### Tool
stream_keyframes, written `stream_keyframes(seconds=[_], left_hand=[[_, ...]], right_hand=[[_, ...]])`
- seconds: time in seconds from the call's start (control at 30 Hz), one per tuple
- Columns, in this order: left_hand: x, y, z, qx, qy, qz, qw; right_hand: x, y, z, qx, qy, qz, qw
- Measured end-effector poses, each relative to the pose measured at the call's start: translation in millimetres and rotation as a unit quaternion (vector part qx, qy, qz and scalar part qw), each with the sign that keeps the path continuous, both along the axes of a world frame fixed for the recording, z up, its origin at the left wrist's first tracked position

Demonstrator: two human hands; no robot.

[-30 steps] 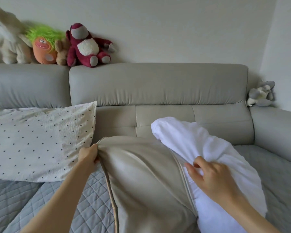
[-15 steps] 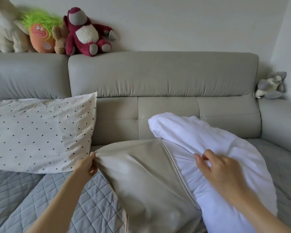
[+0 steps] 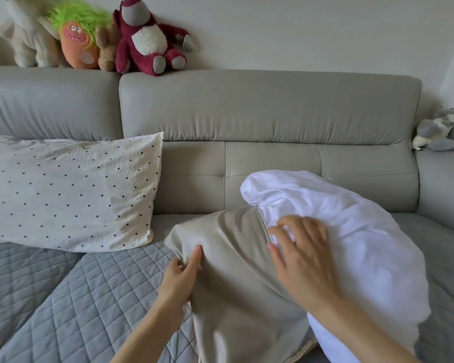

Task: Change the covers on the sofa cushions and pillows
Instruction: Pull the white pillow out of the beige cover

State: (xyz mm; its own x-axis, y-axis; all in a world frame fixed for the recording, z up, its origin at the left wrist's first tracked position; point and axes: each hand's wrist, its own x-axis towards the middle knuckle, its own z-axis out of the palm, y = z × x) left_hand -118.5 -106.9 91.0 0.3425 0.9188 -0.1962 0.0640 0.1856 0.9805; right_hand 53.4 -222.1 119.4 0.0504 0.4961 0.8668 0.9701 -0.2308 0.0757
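Note:
A white pillow insert (image 3: 346, 231) lies on the sofa seat, its left part inside a beige cover (image 3: 236, 279) whose zipper edge runs beside it. My left hand (image 3: 181, 281) pinches the cover's left edge between thumb and fingers. My right hand (image 3: 302, 258) lies with spread fingers across the cover's opening and the white insert; its fingers are blurred. A cream pillow with dark dots (image 3: 68, 197) leans against the sofa back at the left.
The grey sofa (image 3: 268, 108) has a quilted grey-blue seat cover (image 3: 71, 297). Several plush toys (image 3: 95, 38) sit on the backrest's top at the left. A grey plush (image 3: 440, 129) rests on the right arm.
The beige cover has slid left and down off the insert, and more white shows. My left hand moved right and lower with the cover's edge. My right hand shifted left to the opening.

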Motion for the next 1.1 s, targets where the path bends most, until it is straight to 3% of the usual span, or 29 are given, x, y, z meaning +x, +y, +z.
stream_keyframes(seconds=[0.1,0.2,0.37,0.5,0.57,0.77,0.87,0.93,1.03,1.1], left_hand=[[9.5,1.9,1.4,0.166,0.057,0.082,0.981],[14.2,1.9,3.0,0.233,0.083,0.091,0.965],[24.0,10.1,23.9,0.343,0.091,0.065,0.933],[25.3,32.0,21.3,0.424,0.168,0.045,0.889],[25.5,42.6,16.6,0.432,0.194,0.041,0.880],[25.4,58.6,-7.5,0.343,0.248,0.032,0.906],[21.9,58.5,-14.3,0.325,0.217,0.078,0.917],[22.1,53.5,-7.7,0.389,0.172,0.114,0.898],[33.5,42.1,2.6,0.500,0.188,0.080,0.842],[43.9,36.9,1.2,0.505,0.198,0.047,0.839]], right_hand=[[-10.7,-4.7,-18.7,-0.049,-0.017,-0.013,0.999],[11.4,-3.9,-30.0,-0.059,-0.052,-0.102,0.992],[43.1,2.2,-11.8,0.030,-0.078,-0.076,0.994],[64.1,-1.4,6.1,0.073,-0.103,-0.060,0.990],[72.9,-3.2,13.4,0.073,-0.107,-0.061,0.990],[67.4,20.5,0.7,0.048,-0.148,-0.033,0.987],[58.0,32.8,-5.7,0.017,-0.170,-0.023,0.985],[49.8,33.9,-3.9,0.016,-0.171,-0.009,0.985],[41.7,30.2,1.1,0.014,-0.163,0.038,0.986],[39.2,26.8,0.0,-0.015,-0.148,0.059,0.987]])
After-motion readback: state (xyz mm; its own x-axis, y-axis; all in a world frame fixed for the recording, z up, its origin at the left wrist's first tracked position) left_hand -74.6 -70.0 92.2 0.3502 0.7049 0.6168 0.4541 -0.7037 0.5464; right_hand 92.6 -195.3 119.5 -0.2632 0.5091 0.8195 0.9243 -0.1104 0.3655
